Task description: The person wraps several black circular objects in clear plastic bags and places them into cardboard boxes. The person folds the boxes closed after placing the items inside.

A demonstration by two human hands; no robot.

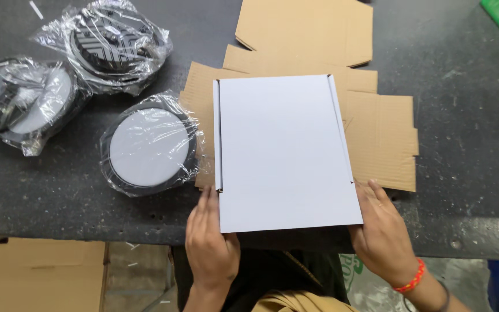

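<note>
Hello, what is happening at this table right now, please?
A person holds a flat white cardboard sheet by its near corners, left hand and right hand, over a dark table. It lies on a pile of flat brown cardboard pieces. To the left are three round lamps in clear plastic wrap; the nearest one lies white face up, beside the sheet.
</note>
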